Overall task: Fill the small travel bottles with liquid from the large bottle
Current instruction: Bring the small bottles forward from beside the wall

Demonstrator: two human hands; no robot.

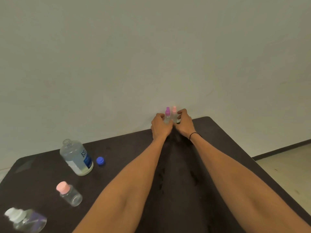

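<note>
Two small clear spray bottles stand side by side at the table's far edge. My left hand (160, 126) grips the purple-topped bottle (167, 115). My right hand (184, 124) grips the pink-topped bottle (174, 113). The large clear bottle (76, 157) stands uncapped at the left, with liquid in it and a blue-and-white label. Its blue cap (100, 161) lies just to its right on the table. A small clear bottle with a pink cap (69, 193) stands nearer to me. Another small bottle with a white pump top (25, 219) sits at the bottom left, blurred.
The dark table (185, 182) reaches the pale wall at the back. Its right edge drops off to a light floor (286, 165). A black band circles my right wrist.
</note>
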